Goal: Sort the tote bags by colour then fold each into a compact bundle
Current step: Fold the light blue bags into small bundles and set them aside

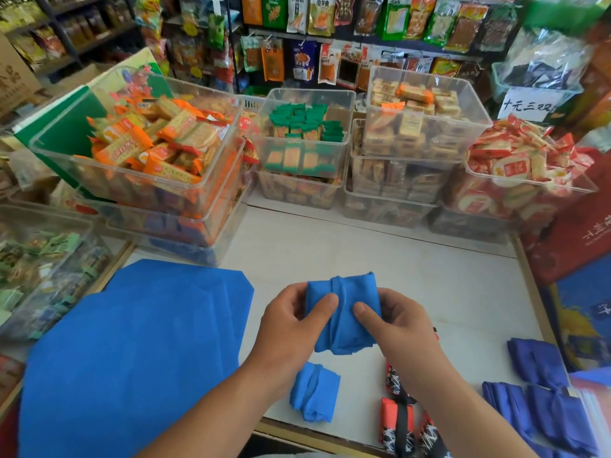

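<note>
2 lt-blue bundles point(342, 312), 3 navy bundles point(535, 361), maybe 3 red bundles point(390, 421).

A bright blue folded fabric bundle point(342, 312); navy folded fabric bundles point(542, 398); red folded fabric bundles point(387, 414) with black-and-white scribble print; white table point(429, 276).

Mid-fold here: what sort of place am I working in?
Most likely a small snack shop or grocery. Along the back of the white counter stand clear plastic bins of wrapped biscuits, snack packets hang on racks behind them, and a handwritten sign sits at the right.
</note>
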A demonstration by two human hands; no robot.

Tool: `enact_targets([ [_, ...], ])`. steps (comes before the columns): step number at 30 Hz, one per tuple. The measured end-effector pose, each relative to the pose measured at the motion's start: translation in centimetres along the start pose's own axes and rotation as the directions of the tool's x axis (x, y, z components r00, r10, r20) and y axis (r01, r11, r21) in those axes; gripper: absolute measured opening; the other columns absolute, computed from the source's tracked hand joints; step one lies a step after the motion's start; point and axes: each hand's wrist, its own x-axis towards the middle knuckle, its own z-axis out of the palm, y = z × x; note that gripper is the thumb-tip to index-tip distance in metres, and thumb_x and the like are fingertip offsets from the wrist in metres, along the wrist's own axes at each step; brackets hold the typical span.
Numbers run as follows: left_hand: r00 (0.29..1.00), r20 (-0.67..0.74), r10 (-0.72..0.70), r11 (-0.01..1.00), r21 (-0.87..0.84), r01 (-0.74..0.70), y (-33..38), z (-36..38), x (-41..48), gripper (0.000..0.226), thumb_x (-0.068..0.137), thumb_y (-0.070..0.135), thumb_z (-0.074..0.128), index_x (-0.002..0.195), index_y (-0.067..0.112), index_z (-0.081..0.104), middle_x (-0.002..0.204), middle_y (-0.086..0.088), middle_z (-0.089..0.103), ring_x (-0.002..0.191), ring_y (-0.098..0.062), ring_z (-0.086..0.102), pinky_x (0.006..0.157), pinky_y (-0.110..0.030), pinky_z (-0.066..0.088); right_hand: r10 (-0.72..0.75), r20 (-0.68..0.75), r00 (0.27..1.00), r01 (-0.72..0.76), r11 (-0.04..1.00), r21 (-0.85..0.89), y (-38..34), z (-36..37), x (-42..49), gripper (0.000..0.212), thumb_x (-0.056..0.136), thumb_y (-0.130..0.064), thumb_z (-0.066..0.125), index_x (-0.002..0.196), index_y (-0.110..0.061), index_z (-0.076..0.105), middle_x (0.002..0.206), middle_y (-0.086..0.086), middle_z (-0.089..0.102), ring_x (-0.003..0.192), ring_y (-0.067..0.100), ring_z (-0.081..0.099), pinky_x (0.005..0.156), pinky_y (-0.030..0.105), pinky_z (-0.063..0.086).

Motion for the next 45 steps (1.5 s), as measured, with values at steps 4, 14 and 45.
enact_targets([
  [4, 1.0, -0.002, 0.013, 0.998, 0.067, -0.013, -1.5, 0.5, -1.1, 0.014, 0.096, 0.029, 0.07, 0.11, 0.028, 0.072, 0.099, 0.011, 0.077, 0.097, -0.008, 0.073, 0.089, -0.036, 0.06, 0.059, -0.082, 0.995, -0.052, 0.995, 0.081, 0.8, 0.6, 0.0, 0.013, 0.097, -0.012, 0.068, 0.108, -0.013, 0.075, 0.098, 0.005, 0.079, 0.095, 0.025, 0.076, 0.089, 0.049, 0.06],
  [14, 0.986, -0.164, 0.025, 0.994, 0.113, -0.006, -3.8, 2.5, -0.9, 0.031, 0.088, 0.031, 0.079, 0.113, 0.035, 0.063, 0.095, 0.024, 0.071, 0.089, 0.001, 0.069, 0.067, -0.016, 0.054, 0.17, -0.254, 0.952, -0.135, 0.98, 0.148, 3.1, 4.0, -0.1, 0.018, 0.099, -0.014, 0.062, 0.085, -0.016, 0.073, 0.089, 0.017, 0.073, 0.081, 0.033, 0.067, 0.075, 0.047, 0.058],
  [45, 0.819, 0.1, -0.565, 0.778, 0.395, 0.488, -21.5, -4.5, 4.2, 0.033, 0.107, 0.039, 0.046, 0.131, 0.022, 0.06, 0.134, 0.007, 0.063, 0.118, -0.007, 0.06, 0.096, -0.021, 0.045, 0.105, 0.163, 0.981, 0.117, 0.346, -0.931, 24.2, 6.6, 3.6, 0.086, 0.091, -0.079, 0.017, 0.163, -0.031, 0.011, 0.17, -0.001, -0.012, 0.158, 0.024, -0.011, 0.126, 0.043, 0.005],
])
